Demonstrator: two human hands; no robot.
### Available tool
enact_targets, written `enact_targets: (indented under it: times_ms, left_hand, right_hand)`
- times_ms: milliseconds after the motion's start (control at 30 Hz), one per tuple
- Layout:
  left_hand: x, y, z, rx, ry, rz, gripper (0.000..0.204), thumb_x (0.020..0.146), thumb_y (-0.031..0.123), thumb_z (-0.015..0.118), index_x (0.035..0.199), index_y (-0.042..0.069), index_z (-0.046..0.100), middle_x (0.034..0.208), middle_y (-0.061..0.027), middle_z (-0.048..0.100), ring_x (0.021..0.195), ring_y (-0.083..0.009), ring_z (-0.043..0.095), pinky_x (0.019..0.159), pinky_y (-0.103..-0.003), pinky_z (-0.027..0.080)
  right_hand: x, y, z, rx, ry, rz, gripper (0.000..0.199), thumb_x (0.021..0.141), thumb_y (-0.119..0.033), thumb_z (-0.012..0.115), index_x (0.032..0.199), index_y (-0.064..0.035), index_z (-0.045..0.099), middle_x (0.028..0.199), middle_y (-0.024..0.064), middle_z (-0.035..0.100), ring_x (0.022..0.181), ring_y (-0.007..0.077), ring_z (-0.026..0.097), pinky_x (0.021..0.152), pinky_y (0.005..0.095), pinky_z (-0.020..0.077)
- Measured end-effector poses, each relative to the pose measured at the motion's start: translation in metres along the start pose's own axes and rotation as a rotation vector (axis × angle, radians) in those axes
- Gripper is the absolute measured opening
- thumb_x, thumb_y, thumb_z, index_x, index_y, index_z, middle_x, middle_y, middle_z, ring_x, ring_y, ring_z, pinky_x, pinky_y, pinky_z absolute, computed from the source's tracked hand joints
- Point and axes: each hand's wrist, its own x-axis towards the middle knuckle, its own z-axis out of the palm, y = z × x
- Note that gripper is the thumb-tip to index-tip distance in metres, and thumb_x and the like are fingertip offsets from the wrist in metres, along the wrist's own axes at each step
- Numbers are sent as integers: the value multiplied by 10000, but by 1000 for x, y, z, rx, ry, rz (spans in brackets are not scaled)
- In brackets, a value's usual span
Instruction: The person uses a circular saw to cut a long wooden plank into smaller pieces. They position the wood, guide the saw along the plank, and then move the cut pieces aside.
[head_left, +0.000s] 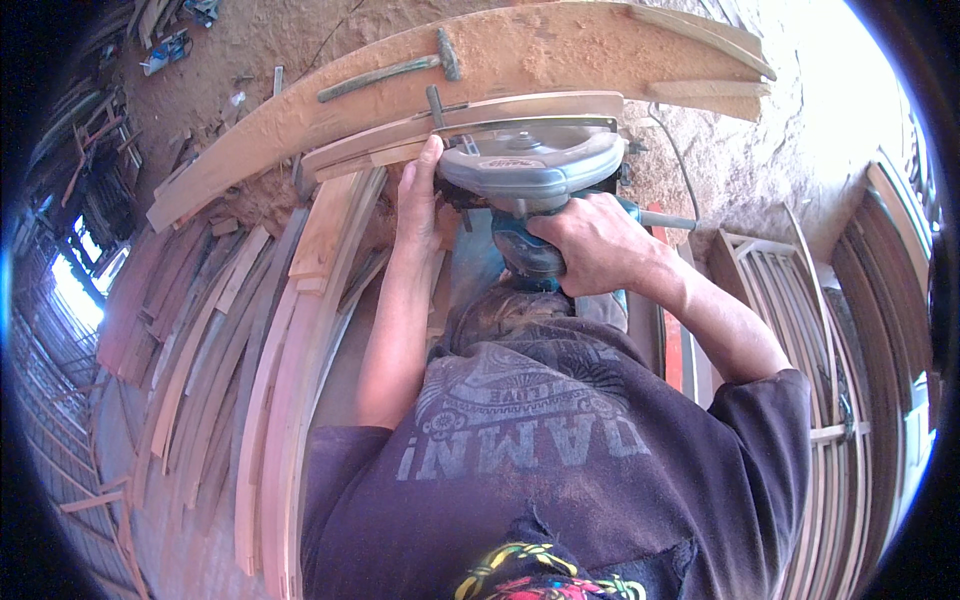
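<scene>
A power saw (pixel 535 165) with a rounded grey guard and a teal body sits in front of me. My right hand (pixel 597 245) is wrapped round its dark handle. At the left side of the guard, my left hand (pixel 421 195) is upright, its thumb and fingers closed at the edge of a wooden strip (pixel 350 148); part of its grip is hidden. The strip runs crosswise behind the guard. A hammer (pixel 400 78) lies beyond it on a wide, sawdust-covered plank (pixel 560 50).
Several long boards (pixel 265 400) lie side by side at my left. Slatted wooden frames (pixel 790 290) lean or lie at the right. A cable (pixel 680 160) curves over the dusty ground beyond the saw. Scrap wood (pixel 95 150) is heaped at the far left.
</scene>
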Motion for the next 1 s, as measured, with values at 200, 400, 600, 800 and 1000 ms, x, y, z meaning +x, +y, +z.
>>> enact_targets:
  times_ms: [200,400,600,800,1000]
  left_hand:
    - [1,0,-1,4,6,3,610,976,626,731,1140,40,697,1041,-63,700,973,-162,636,879,-351,504]
    - [8,-7,-7,-7,-16,16,611,983,624,722,1146,35,711,1053,-65,710,987,-159,635,889,-351,499]
    - [7,-5,-9,19,-63,41,631,976,643,711,1150,37,718,1052,-68,716,995,-160,633,909,-361,489]
    - [10,-9,-13,33,-52,44,640,965,666,704,1133,49,713,1069,-78,712,1022,-167,626,927,-373,478]
    - [1,3,-6,71,-45,23,647,973,669,692,1164,51,708,1115,-85,709,1077,-176,622,973,-395,473]
  right_hand:
    - [1,-1,0,3,19,-8,311,626,-142,773,919,-38,759,824,236,744,843,439,756,763,534,609]
    - [1,2,2,1,14,-19,298,626,-137,767,907,-40,752,816,234,738,839,444,752,762,535,609]
    - [1,3,0,-6,-10,-11,298,628,-130,756,914,-48,740,793,232,728,828,447,750,750,541,601]
    - [1,8,1,-3,-7,-32,294,633,-125,753,917,-51,725,781,232,723,821,448,748,743,551,594]
    - [3,8,1,-4,-49,-15,297,626,-124,758,912,-50,723,800,231,728,831,445,750,744,547,594]
